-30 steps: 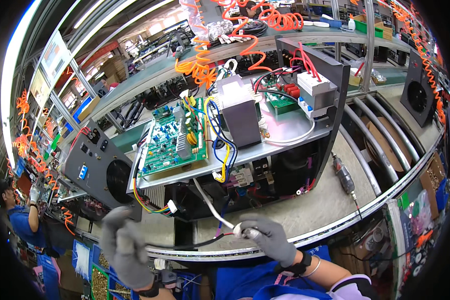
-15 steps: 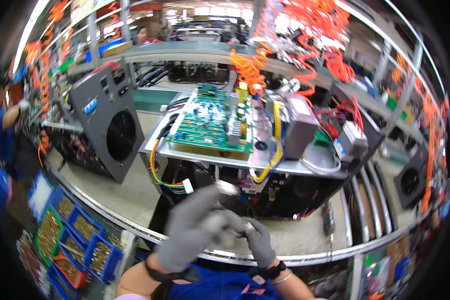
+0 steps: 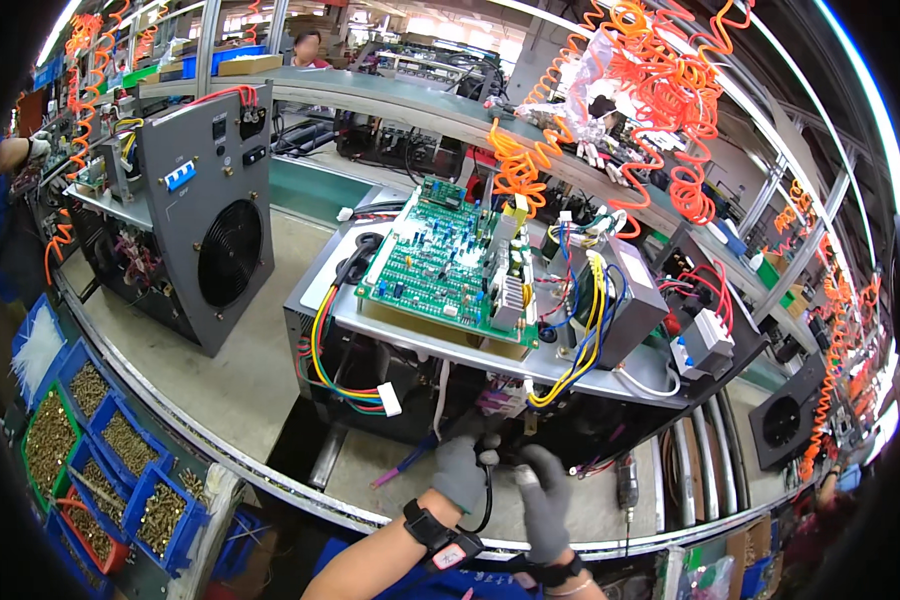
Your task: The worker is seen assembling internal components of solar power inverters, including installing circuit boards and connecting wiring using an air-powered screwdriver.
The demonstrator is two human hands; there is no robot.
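My left hand, in a grey glove, is at the open front of the middle unit. Its fingers are closed around a black cable that hangs down in a curve. Beside it on the right, my right hand, also gloved, is slightly blurred, with thumb and fingers apart and nothing visible in them. A purple cable with a reddish tip sticks out left of my left hand, below a white strip. Above sits a green circuit board on the unit's metal shelf. A white connector hangs from coloured wires.
A grey panelled unit with a fan stands at left. Blue bins of screws line the lower left. A power screwdriver hangs at right near metal rollers. Orange coiled hoses dangle overhead. Another person is behind the shelf.
My hands were close together and blurred before the unit; now they are apart. The left has gone to the unit's lower front and holds the black cable. The view has shifted.
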